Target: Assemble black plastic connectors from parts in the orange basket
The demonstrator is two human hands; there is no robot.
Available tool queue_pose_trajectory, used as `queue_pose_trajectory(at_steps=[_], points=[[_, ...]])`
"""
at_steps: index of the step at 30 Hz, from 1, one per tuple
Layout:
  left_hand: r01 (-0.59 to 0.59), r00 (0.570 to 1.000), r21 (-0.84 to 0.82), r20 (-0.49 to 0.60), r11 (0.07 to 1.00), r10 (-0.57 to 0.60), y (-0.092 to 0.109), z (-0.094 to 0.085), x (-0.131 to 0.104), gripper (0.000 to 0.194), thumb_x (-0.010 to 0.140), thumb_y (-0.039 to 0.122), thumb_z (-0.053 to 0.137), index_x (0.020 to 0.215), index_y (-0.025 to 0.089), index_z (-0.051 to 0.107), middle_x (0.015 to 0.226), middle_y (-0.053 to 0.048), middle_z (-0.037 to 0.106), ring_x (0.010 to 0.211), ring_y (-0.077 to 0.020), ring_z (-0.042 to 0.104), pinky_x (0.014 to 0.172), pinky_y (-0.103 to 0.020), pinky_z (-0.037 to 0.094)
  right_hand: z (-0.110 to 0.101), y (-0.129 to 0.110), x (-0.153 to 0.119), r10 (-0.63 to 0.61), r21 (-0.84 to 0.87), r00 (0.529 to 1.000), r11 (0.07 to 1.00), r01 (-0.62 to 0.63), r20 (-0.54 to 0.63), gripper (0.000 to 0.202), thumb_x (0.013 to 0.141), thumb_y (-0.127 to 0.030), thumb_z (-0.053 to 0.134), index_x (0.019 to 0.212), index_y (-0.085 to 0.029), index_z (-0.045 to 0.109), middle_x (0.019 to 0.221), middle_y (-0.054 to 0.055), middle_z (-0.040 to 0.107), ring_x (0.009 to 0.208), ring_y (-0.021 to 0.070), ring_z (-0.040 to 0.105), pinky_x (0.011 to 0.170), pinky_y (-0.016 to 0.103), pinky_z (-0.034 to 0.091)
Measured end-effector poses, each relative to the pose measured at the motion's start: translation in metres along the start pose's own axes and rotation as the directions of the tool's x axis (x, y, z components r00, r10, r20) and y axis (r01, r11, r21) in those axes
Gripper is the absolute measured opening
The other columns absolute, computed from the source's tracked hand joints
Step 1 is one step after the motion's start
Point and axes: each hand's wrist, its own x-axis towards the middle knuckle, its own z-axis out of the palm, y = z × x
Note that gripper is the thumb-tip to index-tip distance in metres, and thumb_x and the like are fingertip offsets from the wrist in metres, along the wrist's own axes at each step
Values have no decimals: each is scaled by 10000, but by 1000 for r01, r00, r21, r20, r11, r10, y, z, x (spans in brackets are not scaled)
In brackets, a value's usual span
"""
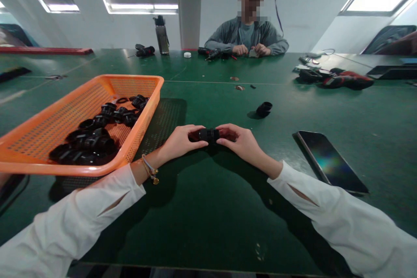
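Observation:
A black ribbed cylindrical part [209, 135] is held level just over the green table [208, 226], between my two hands. My left hand [182, 142] grips its left end between thumb and fingers. On its right end, the thumb and fingertips of my right hand [239, 141] are closed. Beyond my right hand, a short black tube piece [264, 109] lies on the table. An orange perforated basket [137, 139] stands to the left, with several black plastic parts [94, 139] piled inside.
A phone [329, 160] lies right of my right hand. Across the table sits a person [246, 37] handling a small item. Farther back are a bottle [162, 37], a white cap [187, 55], and red and black tools [347, 79].

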Motion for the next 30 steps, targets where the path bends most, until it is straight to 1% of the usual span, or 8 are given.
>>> queue_pose_trajectory(at_steps=[8,14,18,21,23,27,30], points=[[-8,1000,12,4,1000,8,0,-1,0,391,718,373,653,1031,138,649,895,-49,673,787,-184,630,720,-274,487,-1,-2,0,23,-28,1000,999,-23,5,250,696,-212,665,943,-176,664,810,38,729,751,177,685,731,337,551],[-16,1000,-3,8,1000,16,-3,0,-1,401,722,399,647,1037,150,646,900,-48,669,773,-180,631,703,-269,495,-2,-3,0,57,-23,998,998,-56,16,258,704,-225,660,954,-165,674,831,56,733,756,182,689,737,342,554],[-16,1000,-2,5,1000,16,-3,0,-1,393,720,404,646,1031,164,648,894,-40,674,763,-177,630,700,-270,499,-3,-1,0,67,12,997,998,-68,41,286,688,-248,675,959,-158,680,865,68,734,786,190,692,761,352,557],[-9,1000,17,4,1000,9,-2,0,-1,388,722,396,645,1028,158,650,897,-45,680,773,-183,631,712,-279,498,-3,1,0,71,47,995,996,-74,67,322,669,-222,680,983,-153,678,879,66,735,798,190,693,781,357,557],[-9,1000,22,5,1000,9,-2,-1,0,390,725,393,644,1031,153,649,908,-50,681,787,-188,633,720,-282,496,-3,2,0,63,42,996,997,-66,66,323,666,-197,673,987,-158,681,894,61,734,813,189,691,798,360,552],[-19,1000,20,8,1000,19,-2,0,0,385,730,402,640,1025,154,652,910,-48,681,781,-186,633,714,-280,496,-3,3,1,1,-31,1000,1000,-1,-3,273,654,-202,688,924,-170,706,949,69,715,871,196,674,812,354,544],[-14,1000,22,-4,1000,14,-3,0,0,386,724,405,645,1022,159,654,909,-44,683,773,-182,631,716,-279,498,-3,4,1,-19,-41,1000,999,19,-9,267,665,-210,682,930,-185,706,935,58,713,834,186,678,795,354,548]])
